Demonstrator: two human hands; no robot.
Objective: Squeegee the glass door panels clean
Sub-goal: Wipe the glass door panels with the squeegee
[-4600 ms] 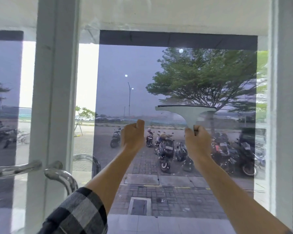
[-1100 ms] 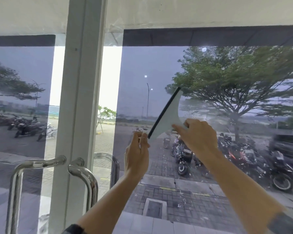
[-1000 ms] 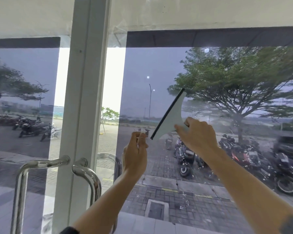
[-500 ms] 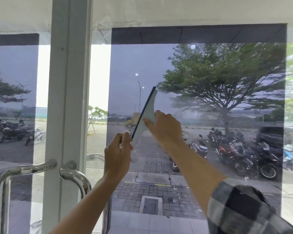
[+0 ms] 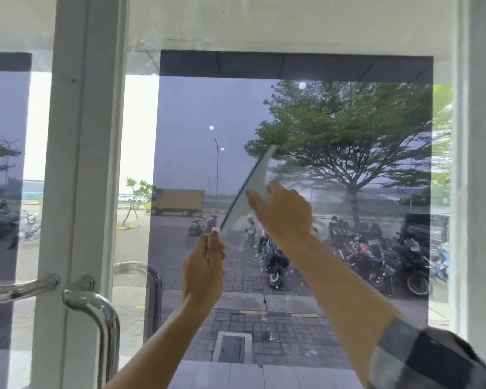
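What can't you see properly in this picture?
- Head view: squeegee handle, hidden inside the right hand.
- Small white thing pinched by the left hand: too small to identify.
- Chrome door handles: cut off by left and bottom edges.
- Blade touching the glass door panel? Motion blur hides it.

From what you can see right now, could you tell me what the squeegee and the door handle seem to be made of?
The squeegee looks like pale, translucent grey plastic, with a darker, probably rubber strip along its blade edge. The door handle looks like polished metal, perhaps chrome or stainless steel: mirror-like reflections.
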